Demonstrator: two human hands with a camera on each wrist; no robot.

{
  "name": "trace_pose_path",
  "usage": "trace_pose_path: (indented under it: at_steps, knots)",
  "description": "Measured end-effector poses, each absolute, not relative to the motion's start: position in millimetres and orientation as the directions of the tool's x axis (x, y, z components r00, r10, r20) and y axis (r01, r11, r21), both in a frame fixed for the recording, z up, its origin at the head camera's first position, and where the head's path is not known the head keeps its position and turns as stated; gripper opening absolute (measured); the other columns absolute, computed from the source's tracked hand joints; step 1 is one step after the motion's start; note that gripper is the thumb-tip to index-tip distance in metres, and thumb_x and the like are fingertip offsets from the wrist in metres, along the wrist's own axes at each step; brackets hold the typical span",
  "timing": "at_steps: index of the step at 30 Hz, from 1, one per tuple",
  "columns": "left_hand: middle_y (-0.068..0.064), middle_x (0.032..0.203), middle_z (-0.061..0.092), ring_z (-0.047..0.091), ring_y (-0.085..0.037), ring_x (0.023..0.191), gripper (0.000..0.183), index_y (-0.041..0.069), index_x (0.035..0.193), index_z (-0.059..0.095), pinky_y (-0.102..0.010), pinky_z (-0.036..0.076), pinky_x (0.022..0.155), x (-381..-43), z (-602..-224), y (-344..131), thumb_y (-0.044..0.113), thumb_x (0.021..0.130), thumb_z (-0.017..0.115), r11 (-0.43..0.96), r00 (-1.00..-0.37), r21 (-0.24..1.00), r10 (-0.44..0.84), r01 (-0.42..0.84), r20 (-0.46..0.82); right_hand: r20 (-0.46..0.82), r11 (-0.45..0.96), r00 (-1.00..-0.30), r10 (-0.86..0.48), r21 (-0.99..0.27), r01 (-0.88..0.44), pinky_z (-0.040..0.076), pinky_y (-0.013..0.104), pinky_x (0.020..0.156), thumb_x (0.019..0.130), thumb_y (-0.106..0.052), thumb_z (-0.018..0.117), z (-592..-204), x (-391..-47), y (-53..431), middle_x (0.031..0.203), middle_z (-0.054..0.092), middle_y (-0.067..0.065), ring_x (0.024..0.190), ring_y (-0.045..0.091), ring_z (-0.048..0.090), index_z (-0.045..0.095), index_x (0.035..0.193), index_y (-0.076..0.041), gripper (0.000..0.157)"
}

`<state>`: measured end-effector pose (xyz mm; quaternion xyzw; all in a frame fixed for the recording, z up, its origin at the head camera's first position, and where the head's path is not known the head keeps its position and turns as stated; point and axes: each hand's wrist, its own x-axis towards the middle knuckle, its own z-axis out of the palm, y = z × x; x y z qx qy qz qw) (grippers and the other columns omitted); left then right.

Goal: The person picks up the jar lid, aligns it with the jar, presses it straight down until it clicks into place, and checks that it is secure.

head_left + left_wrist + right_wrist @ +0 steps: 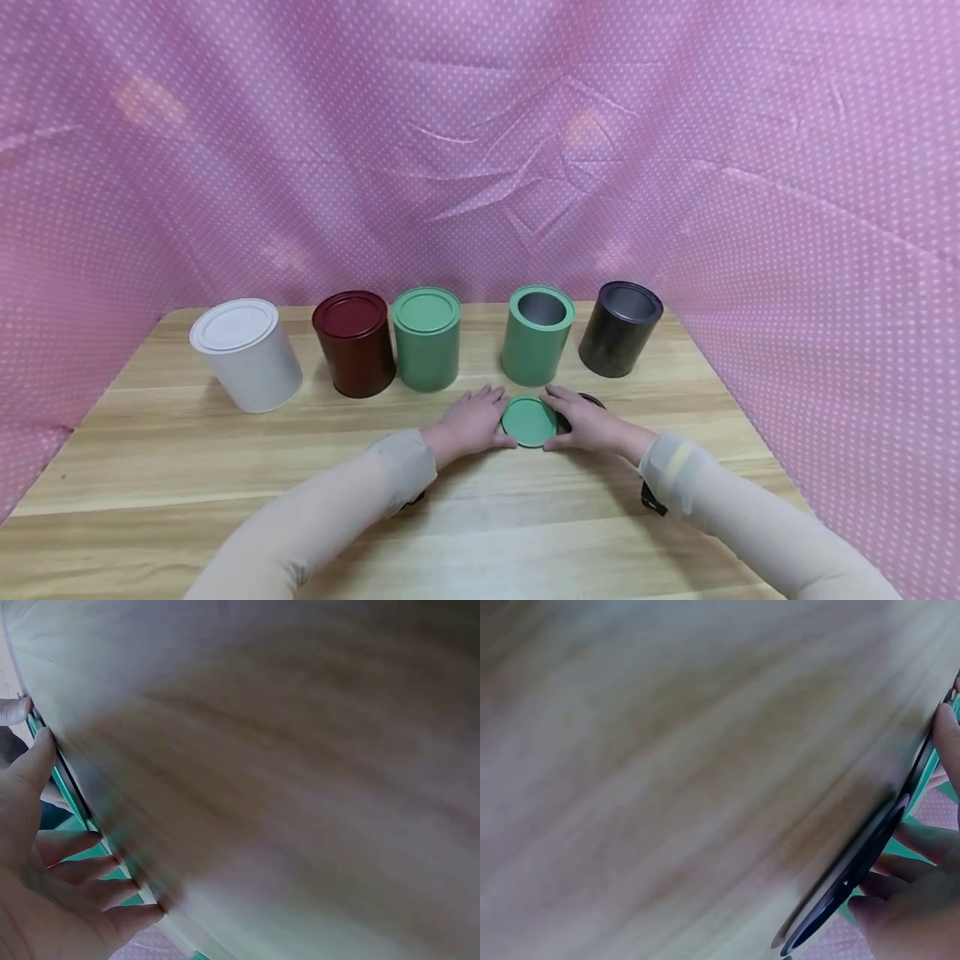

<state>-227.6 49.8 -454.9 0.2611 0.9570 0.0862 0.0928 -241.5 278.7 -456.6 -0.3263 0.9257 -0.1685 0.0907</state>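
The green lid [529,422] lies flat on the wooden table [165,475], just on the near side of the open green can [534,358], with a hand at each side of it. The left hand [468,423] holds the lid's left rim, thumb at the near edge and fingers at the far edge; the right hand [592,425] mirrors it on the right. How firmly either grips, I cannot tell. Holding from opposite sides probably keeps so thin a disc level and leaves its top uncovered. The black lid [847,877] lies right beside it, partly hidden under the right hand, whose outer fingers are close to it; whether they touch it is unclear. Each loose lid lies near a can of its own colour, the black one on the near side of the open black can [615,342], which may be meant to keep pairs together. Farther left, the white can [258,367], dark red can [356,358] and lidded green can [426,354] stand upright with their tops covered, apparently grouped away from the two uncovered ones.
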Motion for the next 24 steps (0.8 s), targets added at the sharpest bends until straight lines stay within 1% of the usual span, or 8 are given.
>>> trace_pose_path:
  at_steps: [9, 15, 18, 21, 24]
  knots:
    - [-0.019, 0.149, 0.043, 0.038, -0.038, 0.139, 0.078, 0.002, 0.139, 0.05, -0.054, 0.035, 0.111, -230.8, -456.6, 55.1, 0.053, 0.083, 0.069, 0.857, -0.856, 0.215, 0.5, 0.468, -0.13, -0.049, 0.712, -0.746, -0.665, -0.344, -0.612, 0.038, 0.054, 0.108, 0.079, -0.032, 0.079, -455.3, -242.4, 276.9, 0.144, 0.041, 0.033, 0.132, 0.046, 0.042, 0.048, 0.135, 0.012, 0.078]
    - [-0.021, 0.146, 0.045, 0.04, -0.039, 0.137, 0.079, 0.001, 0.139, 0.049, -0.053, 0.037, 0.11, -232.5, -456.6, 53.7, 0.053, 0.083, 0.069, 0.854, -0.858, 0.236, 0.499, 0.463, -0.123, -0.036, 0.712, -0.755, -0.655, -0.365, -0.6, 0.038, 0.054, 0.108, 0.078, -0.033, 0.08, -456.9, -244.1, 276.8, 0.143, 0.044, 0.031, 0.132, 0.045, 0.044, 0.048, 0.136, 0.01, 0.079]
    - [-0.021, 0.144, 0.048, 0.042, -0.04, 0.136, 0.077, 0.001, 0.139, 0.049, -0.052, 0.039, 0.109, -234.1, -454.9, 52.0, 0.051, 0.083, 0.07, 0.841, -0.856, 0.281, 0.506, 0.462, -0.105, -0.025, 0.709, -0.765, -0.643, -0.398, -0.583, 0.039, 0.053, 0.107, 0.078, -0.033, 0.081, -455.8, -244.4, 277.9, 0.141, 0.047, 0.029, 0.13, 0.043, 0.047, 0.045, 0.137, 0.01, 0.081]
    - [-0.018, 0.14, 0.054, 0.047, -0.039, 0.132, 0.071, 0.003, 0.137, 0.052, -0.049, 0.04, 0.109, -235.5, -452.6, 49.4, 0.045, 0.083, 0.072, 0.812, -0.854, 0.358, 0.516, 0.462, -0.069, -0.013, 0.693, -0.774, -0.633, -0.455, -0.559, 0.041, 0.053, 0.106, 0.079, -0.031, 0.081, -454.0, -244.7, 279.9, 0.138, 0.05, 0.028, 0.128, 0.041, 0.05, 0.043, 0.139, 0.01, 0.082]
    - [-0.012, 0.135, 0.059, 0.053, -0.035, 0.127, 0.066, 0.008, 0.137, 0.054, -0.044, 0.043, 0.107, -237.3, -450.6, 46.4, 0.041, 0.083, 0.074, 0.778, -0.85, 0.42, 0.526, 0.468, -0.027, 0.005, 0.68, -0.782, -0.623, -0.49, -0.545, 0.041, 0.053, 0.106, 0.08, -0.03, 0.079, -451.9, -244.8, 282.2, 0.138, 0.05, 0.027, 0.128, 0.04, 0.05, 0.042, 0.14, 0.009, 0.081]
